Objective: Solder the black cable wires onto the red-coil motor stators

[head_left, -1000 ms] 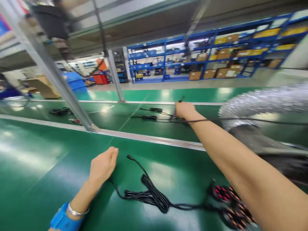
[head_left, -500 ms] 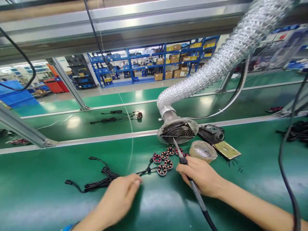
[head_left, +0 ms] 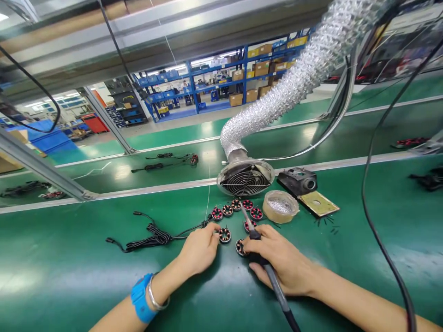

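Note:
My right hand (head_left: 282,260) is wrapped round a soldering iron (head_left: 255,235), its tip pointing up and away over the bench. One finger of that hand also touches a small round motor stator (head_left: 240,247) with copper windings. The fingers of my left hand (head_left: 200,246) are pinched at the left edge of another stator (head_left: 224,235); their exact hold is partly hidden. Several more stators (head_left: 227,210) lie in a curved row beyond both hands. Black cables (head_left: 159,234) in a tied bundle stretch leftward from the stators near my left hand.
A fume extractor hood (head_left: 245,180) on a silver flexible duct (head_left: 273,99) stands behind the stators. To its right are a round tub (head_left: 279,206), a black soldering iron stand (head_left: 299,180) and a yellow sponge tray (head_left: 319,204). A black cord (head_left: 370,184) hangs at right.
My left hand has moved from the cables to a stator. My right hand has come nearer with the iron, a finger now on a stator. Two stators now lie closer to me, apart from the others.

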The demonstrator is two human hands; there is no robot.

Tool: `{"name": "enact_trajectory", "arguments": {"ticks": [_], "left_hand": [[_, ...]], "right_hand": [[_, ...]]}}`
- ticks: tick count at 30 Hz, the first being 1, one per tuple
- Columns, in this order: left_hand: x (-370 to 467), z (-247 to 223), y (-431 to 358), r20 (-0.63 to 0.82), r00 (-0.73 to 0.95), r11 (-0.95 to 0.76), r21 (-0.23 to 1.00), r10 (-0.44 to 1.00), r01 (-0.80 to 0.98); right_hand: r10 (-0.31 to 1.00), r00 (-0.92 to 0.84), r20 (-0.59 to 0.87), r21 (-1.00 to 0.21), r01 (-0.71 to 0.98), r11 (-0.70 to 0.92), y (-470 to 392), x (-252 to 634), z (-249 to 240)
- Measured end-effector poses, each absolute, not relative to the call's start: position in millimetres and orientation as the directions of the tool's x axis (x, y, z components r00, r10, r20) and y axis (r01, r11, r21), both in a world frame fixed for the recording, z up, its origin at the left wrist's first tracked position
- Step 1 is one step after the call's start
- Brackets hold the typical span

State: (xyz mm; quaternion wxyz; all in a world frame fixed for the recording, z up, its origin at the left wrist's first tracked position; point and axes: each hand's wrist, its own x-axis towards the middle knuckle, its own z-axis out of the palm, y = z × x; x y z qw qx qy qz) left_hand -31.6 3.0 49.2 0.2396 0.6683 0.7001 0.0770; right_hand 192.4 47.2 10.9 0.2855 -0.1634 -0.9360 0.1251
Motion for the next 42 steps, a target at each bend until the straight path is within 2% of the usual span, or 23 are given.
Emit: {"name": "enact_trajectory", "arguments": {"ticks": [3,6,13,16,19,23,27,33,38,42], "left_hand": [[-24,50,1,-0.225,-0.002,0.102,0.432,0.974,0.896],[-18,50,-3,-0.218,0.035,0.066,0.443,0.975,0.894],[-15,42,-28,-0.209,0.21,-0.098,0.448,0.955,0.889],[-18,31,-30,-0.158,0.286,-0.195,0.431,0.945,0.881],[-20,22,-26,-0.06,0.254,-0.207,0.416,0.965,0.885],[-19,17,-25,0.077,0.361,-0.35,0.496,0.929,0.795],[-14,17,-28,0.154,0.474,-0.471,0.565,0.867,0.678],[-7,28,-22,0.021,0.513,-0.423,0.596,0.858,0.683],[-1,40,-11,-0.169,0.483,-0.275,0.642,0.859,0.715],[-2,43,-9,-0.199,0.469,-0.277,0.59,0.86,0.759]], "right_hand": [[0.476,-0.693,0.541,-0.371,0.311,0.875,40,189,-2],[0.51,-0.667,0.543,-0.398,0.33,0.856,37,179,-11],[0.438,-0.699,0.565,-0.461,0.173,0.871,28,192,-13],[0.477,-0.686,0.55,-0.497,0.19,0.846,25,197,-15],[0.504,-0.677,0.536,-0.526,0.199,0.827,25,194,-18],[0.491,-0.683,0.54,-0.532,0.174,0.828,26,191,-17],[0.485,-0.687,0.541,-0.554,0.143,0.82,25,192,-16],[0.536,-0.724,0.435,-0.618,0.194,0.762,22,193,-18],[0.54,-0.753,0.377,-0.672,0.179,0.718,21,192,-19],[0.554,-0.74,0.38,-0.682,0.18,0.709,21,191,-18]]}}
